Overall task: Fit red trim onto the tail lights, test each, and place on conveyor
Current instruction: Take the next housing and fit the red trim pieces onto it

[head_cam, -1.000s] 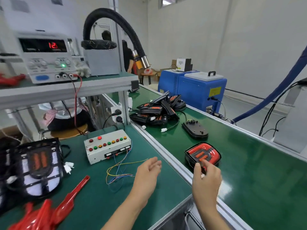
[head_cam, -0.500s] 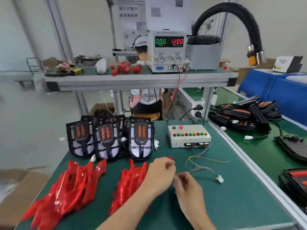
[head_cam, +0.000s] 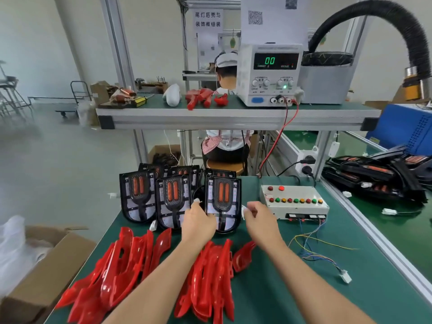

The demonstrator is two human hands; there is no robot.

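Three black tail lights with orange inserts stand in a row on the green bench: one at the left (head_cam: 138, 195), one in the middle (head_cam: 174, 199), one at the right (head_cam: 223, 202). More stand behind them. My left hand (head_cam: 198, 220) grips the left edge of the right-hand tail light. My right hand (head_cam: 259, 218) is at its right edge, its curled fingers pinching a small white connector (head_cam: 243, 210). Two heaps of red trim pieces lie in front, one to the left (head_cam: 121, 265) and one under my left forearm (head_cam: 210, 272).
A white test box (head_cam: 294, 202) with coloured buttons sits right of the lights; its loose wires end in a white plug (head_cam: 344, 275). The green conveyor (head_cam: 397, 230) runs along the right, carrying a pile of black tail lights (head_cam: 378, 176). A power supply (head_cam: 271, 73) stands on the shelf. A cardboard box (head_cam: 46, 265) is at the left.
The view has swung left from the conveyor to the bench. Both hands left the finished tail light on the belt and moved forward onto the right-hand standing tail light.
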